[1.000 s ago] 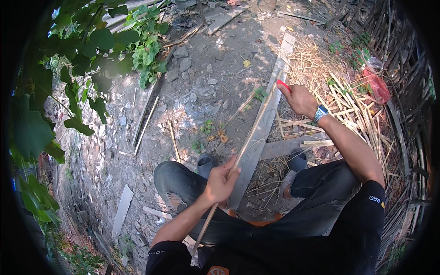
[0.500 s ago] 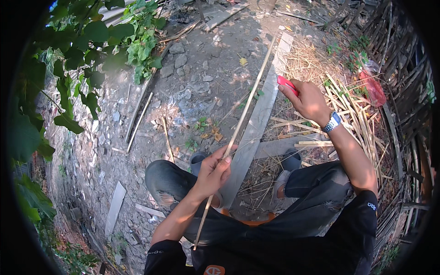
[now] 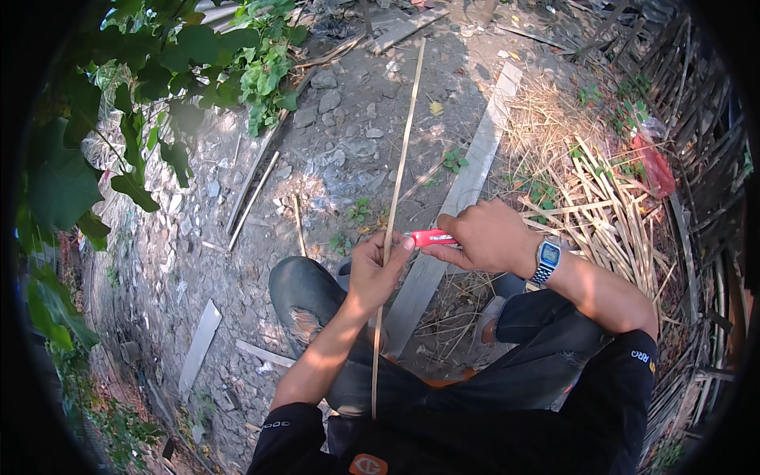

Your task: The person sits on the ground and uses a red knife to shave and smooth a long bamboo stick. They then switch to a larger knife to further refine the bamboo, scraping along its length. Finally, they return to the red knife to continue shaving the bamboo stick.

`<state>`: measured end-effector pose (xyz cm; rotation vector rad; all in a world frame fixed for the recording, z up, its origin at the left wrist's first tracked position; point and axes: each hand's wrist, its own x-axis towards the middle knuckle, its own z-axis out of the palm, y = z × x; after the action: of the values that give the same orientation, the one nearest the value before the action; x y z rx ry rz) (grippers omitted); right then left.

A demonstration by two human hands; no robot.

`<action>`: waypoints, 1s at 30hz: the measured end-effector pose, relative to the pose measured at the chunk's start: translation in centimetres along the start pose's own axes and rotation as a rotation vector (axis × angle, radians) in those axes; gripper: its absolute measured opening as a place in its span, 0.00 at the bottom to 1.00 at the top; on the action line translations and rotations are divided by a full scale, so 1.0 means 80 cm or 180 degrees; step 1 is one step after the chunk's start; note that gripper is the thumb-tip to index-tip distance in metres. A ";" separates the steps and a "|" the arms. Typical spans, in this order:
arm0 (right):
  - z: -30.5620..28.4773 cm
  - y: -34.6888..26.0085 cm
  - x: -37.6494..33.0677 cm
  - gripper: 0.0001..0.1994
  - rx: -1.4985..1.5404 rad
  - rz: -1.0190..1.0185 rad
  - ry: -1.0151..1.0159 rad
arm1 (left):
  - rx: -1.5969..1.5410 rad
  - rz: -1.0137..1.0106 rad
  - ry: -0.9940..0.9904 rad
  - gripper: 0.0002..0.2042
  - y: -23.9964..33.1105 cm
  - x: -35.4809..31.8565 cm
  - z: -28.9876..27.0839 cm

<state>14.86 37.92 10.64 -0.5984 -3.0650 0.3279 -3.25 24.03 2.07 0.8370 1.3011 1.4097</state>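
Note:
A long, thin bamboo strip [image 3: 406, 142] stands nearly upright in front of me, its lower end down by my lap. My left hand [image 3: 377, 273] is closed around the strip about midway along it, thumb on its right side. A red utility knife [image 3: 433, 237] is in my right hand [image 3: 495, 240], fingers wrapped round its handle. The knife's front end points left and meets the strip beside my left thumb; the blade itself is too small to make out clearly.
A grey wooden plank [image 3: 483, 150] lies on the ground ahead, between my feet. Many cut bamboo strips [image 3: 609, 214] are heaped to the right, near pale shavings [image 3: 542, 119] and a red plastic bag [image 3: 655, 165]. Leafy branches [image 3: 63, 174] hang at the left. Stones litter the soil.
My right hand has come down and left, bringing the knife from beside the plank to the strip. The strip has tilted more upright, and my left hand has risen slightly.

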 end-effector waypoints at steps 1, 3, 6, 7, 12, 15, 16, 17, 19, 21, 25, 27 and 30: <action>0.002 0.000 -0.001 0.27 -0.0003 -0.0026 -0.0010 | -0.0008 -0.0026 -0.0032 0.10 -0.002 0.001 -0.001; 0.005 0.002 -0.003 0.27 -0.0090 -0.0066 -0.0028 | -0.0003 -0.0057 -0.0071 0.10 -0.002 0.001 0.001; 0.000 0.000 -0.006 0.26 -0.0076 0.0003 -0.0098 | -0.0114 -0.0124 -0.0090 0.10 -0.001 0.000 0.000; -0.003 0.000 -0.006 0.26 -0.0048 0.0039 -0.0124 | -0.0245 -0.0173 -0.0089 0.10 -0.001 0.000 -0.001; -0.013 0.028 -0.011 0.27 0.0104 0.0282 0.0171 | -0.0486 -0.0347 -0.0064 0.13 0.006 -0.002 -0.013; -0.023 0.031 -0.016 0.26 0.0319 0.0421 0.0463 | -0.0596 -0.0428 -0.0367 0.17 0.012 -0.004 -0.017; -0.023 0.031 -0.017 0.25 0.0391 0.0458 0.0554 | -0.0667 -0.0425 -0.0514 0.19 0.011 -0.005 -0.017; -0.022 0.030 -0.017 0.25 0.0550 0.0474 0.0549 | -0.0738 -0.0420 -0.0660 0.22 0.011 -0.005 -0.017; -0.018 0.024 -0.015 0.25 0.0866 0.0519 0.0546 | -0.0851 -0.0589 -0.0884 0.23 0.013 -0.006 -0.012; -0.009 0.015 -0.014 0.26 0.0916 0.0402 0.0435 | -0.0956 -0.0738 -0.1024 0.24 0.013 -0.007 -0.008; 0.009 -0.008 -0.007 0.28 0.0840 0.0298 -0.0164 | -0.1073 -0.0872 -0.1117 0.24 0.017 -0.006 -0.003; 0.017 -0.012 -0.003 0.29 0.0943 0.0314 -0.0031 | -0.1116 -0.0958 -0.1056 0.24 0.015 -0.005 -0.005; 0.033 -0.002 0.004 0.29 0.0729 0.0392 0.0137 | -0.1100 -0.1152 -0.0784 0.24 0.007 -0.004 -0.011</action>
<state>14.41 37.38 8.09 -0.7703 -2.8977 0.6476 -4.09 23.50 2.49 0.4931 0.9296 1.1559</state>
